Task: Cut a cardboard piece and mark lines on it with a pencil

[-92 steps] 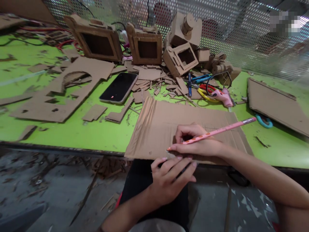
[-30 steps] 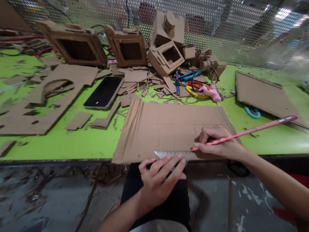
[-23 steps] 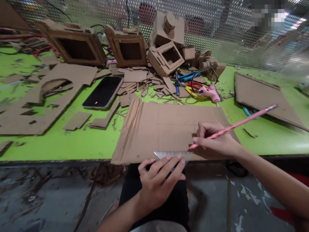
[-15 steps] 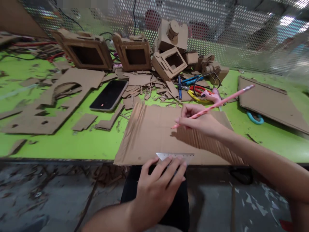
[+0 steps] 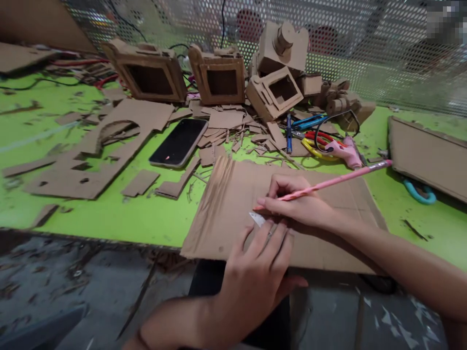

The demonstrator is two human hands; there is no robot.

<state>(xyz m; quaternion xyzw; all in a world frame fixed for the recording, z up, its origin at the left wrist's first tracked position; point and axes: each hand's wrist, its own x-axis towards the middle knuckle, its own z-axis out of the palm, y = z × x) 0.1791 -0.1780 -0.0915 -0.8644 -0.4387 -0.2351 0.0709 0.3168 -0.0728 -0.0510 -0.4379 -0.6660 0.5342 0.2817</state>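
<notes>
Right hand (image 5: pixel 299 206) pinches one pink pencil (image 5: pixel 328 182), tip pointing left at the ruler (image 5: pixel 257 218), eraser far right. Left hand (image 5: pixel 257 277) (fingers spread flat) presses that ruler onto the cardboard sheet (image 5: pixel 233 194), near table edge, as I see it.

The left hand (image 5: pixel 255 277) reaches forward from the bottom of the view, back of the hand up, its fingers (image 5: pixel 272 238) spread and pressed flat, fingertips pointing away from the body. The right forearm comes in from the lower right and crosses leftward, ending in the right hand (image 5: pixel 297 206), which lies just beyond the left fingertips and touches or nearly touches them. Its thumb and fingers are pinched together in a writing grip, knuckles raised and wrist low.
</notes>
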